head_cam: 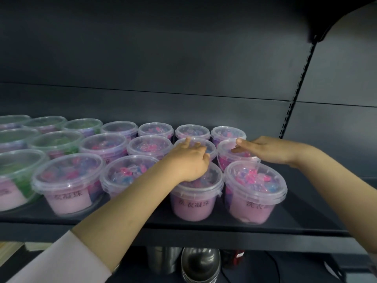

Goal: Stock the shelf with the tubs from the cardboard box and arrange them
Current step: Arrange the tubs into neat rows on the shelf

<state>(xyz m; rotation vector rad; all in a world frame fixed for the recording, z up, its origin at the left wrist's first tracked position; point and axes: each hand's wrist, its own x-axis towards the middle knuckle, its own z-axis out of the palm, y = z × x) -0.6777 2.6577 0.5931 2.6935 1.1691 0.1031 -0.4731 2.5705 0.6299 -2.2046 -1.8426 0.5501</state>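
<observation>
Clear plastic tubs with pink labels and pink and blue pods stand in three rows on the dark shelf (306,217). My left hand (187,160) reaches over a front-row tub (191,203) and lays its spread fingers on the lid of a middle-row tub (211,149). My right hand (265,150) comes in from the right with fingers straight, touching the lid of the rightmost middle-row tub (226,162). In front of that one stands the front-right tub (255,193). The cardboard box is out of view.
Tubs with green contents (55,144) fill the rows at the left. The shelf's right end beyond the tubs is bare, bounded by a slotted upright (295,94). Metal pots (201,262) sit on the level below. Another shelf overhangs at the top right.
</observation>
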